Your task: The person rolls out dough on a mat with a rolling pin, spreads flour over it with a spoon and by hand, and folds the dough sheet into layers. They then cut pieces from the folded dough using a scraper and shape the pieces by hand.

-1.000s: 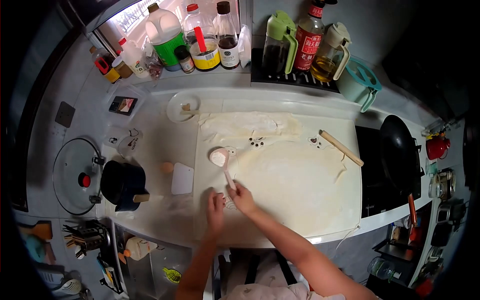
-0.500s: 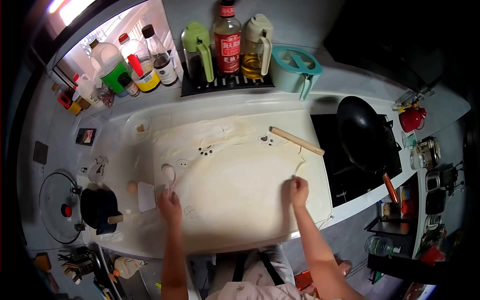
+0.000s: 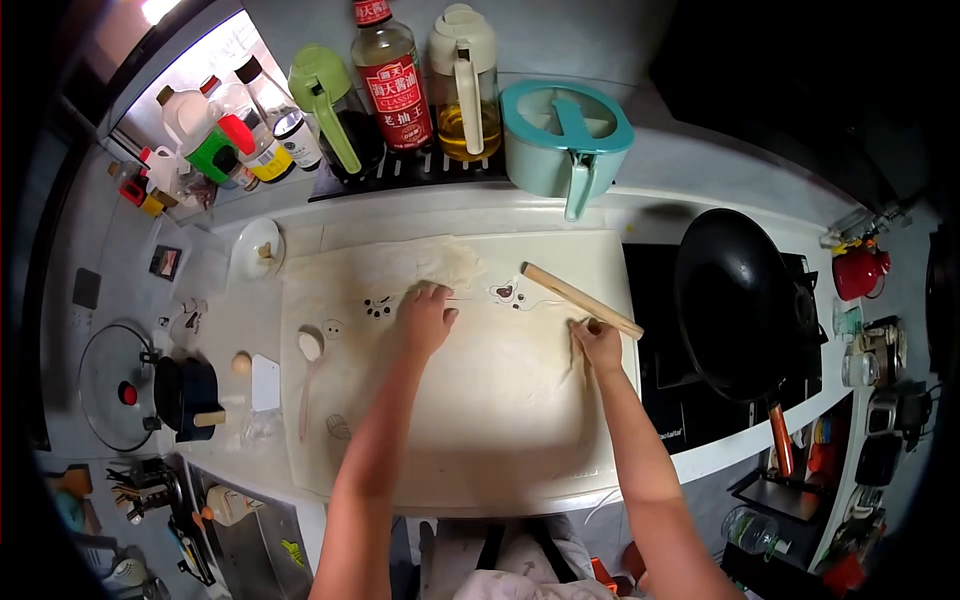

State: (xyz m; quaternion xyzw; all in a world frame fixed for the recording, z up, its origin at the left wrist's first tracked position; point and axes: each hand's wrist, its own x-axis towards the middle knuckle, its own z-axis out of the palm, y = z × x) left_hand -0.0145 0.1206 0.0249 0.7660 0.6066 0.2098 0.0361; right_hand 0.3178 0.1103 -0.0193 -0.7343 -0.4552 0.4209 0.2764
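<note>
A wide, thin sheet of dough (image 3: 480, 400) covers much of the pale mat (image 3: 310, 470). My left hand (image 3: 428, 318) rests on the dough near its folded upper part (image 3: 370, 265), fingers apart and holding nothing. At the right edge of the sheet, my right hand (image 3: 598, 343) pinches the dough, which lifts into small creases below the fingers. Just above that hand a wooden rolling pin (image 3: 583, 300) lies slanted. The pink spoon (image 3: 309, 348), with white powder in its bowl, lies on the left part of the mat.
Right of the mat, a black wok (image 3: 735, 300) stands on the stove (image 3: 660, 400). Bottles and a teal-lidded container (image 3: 565, 140) line the back. At left are a small plate (image 3: 245, 262), an egg (image 3: 241, 363), a white scraper (image 3: 265, 383) and a dark pot (image 3: 180, 395).
My left hand has put the spoon down and moved up and right onto the dough. My right hand has left the spoon handle and gone to the dough's right edge. The view has shifted.
</note>
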